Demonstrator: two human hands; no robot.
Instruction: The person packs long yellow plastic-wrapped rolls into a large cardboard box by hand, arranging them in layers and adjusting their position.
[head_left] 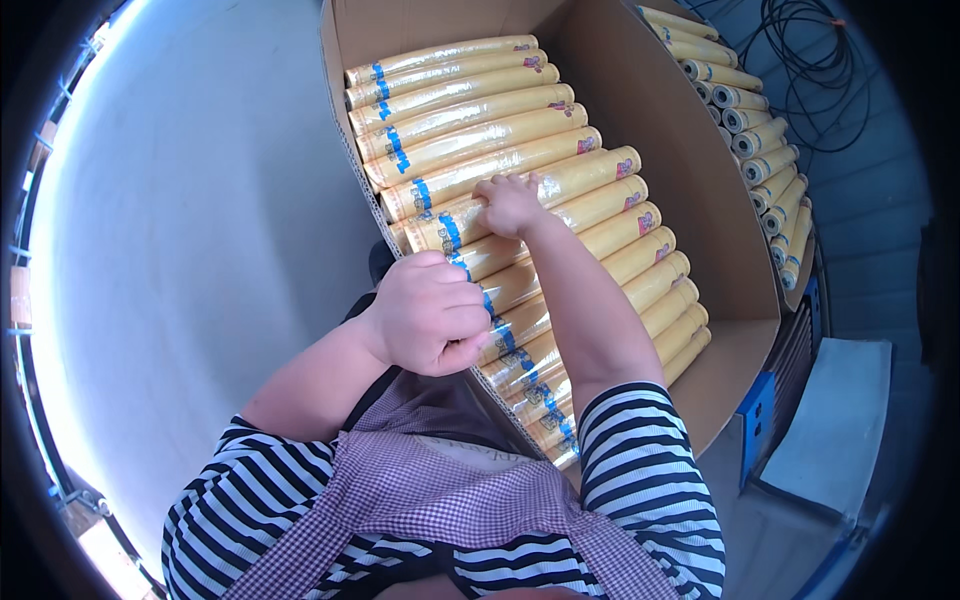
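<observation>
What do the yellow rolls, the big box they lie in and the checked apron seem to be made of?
Yellow rolls: apparently glossy clear plastic film outside, from the bright streaky highlights; I can't tell what's beneath.
Box: probably cardboard, matte brown with flat, thin walls.
Apron: likely woven cloth, matte, with soft folds.

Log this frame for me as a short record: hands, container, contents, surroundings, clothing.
Left hand: the left hand is curled at the box's edge; anything inside is hidden
Right hand: the right hand lies over a yellow roll
Container: open cardboard box
Contents: yellow rolls side by side
Surroundings: stacked rolls beyond the box, right
Clothing: striped sleeves, checked apron
</observation>
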